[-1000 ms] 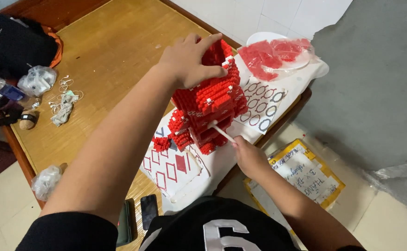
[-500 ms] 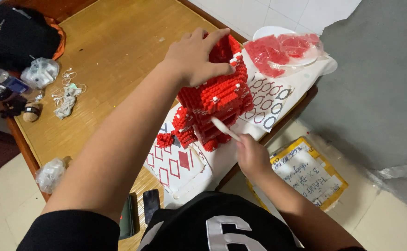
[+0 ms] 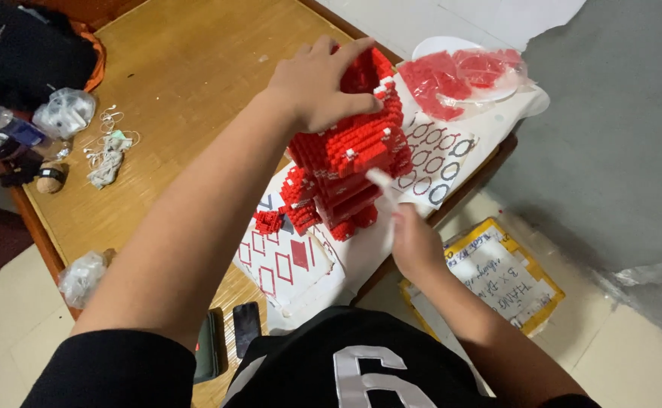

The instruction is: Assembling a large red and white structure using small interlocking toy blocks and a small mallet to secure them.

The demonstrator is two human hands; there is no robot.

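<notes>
Left hand (image 3: pixel 320 83) spread over the top of the red brick model (image 3: pixel 350 155), fingers curled down onto its upper tiers, clamped there to steady it. Right hand (image 3: pixel 414 245) closed around a thin white tool (image 3: pixel 382 187), tip touching the model's lower front face; blurred, so exact contact point hard to tell. Model standing upright near the right edge of the wooden surface (image 3: pixel 172 68), on printed instruction sheets (image 3: pixel 286 261) showing red and white shapes. Small loose red cluster (image 3: pixel 268 221) just beside the model's base.

Best done, by the look of it, with firm downward pressure from the left hand so the stack cannot tip or shed tiers, and with the tool worked gently and level, not levered hard against neighbouring bricks.

Further out: clear bag of red pieces (image 3: pixel 459 72) on a white plate behind the model; two dark phones (image 3: pixel 229 340) at the near edge; crumpled plastic bags and tangled cords (image 3: pixel 108 155) far left; yellow-edged parcel (image 3: pixel 497 276) on the floor.
</notes>
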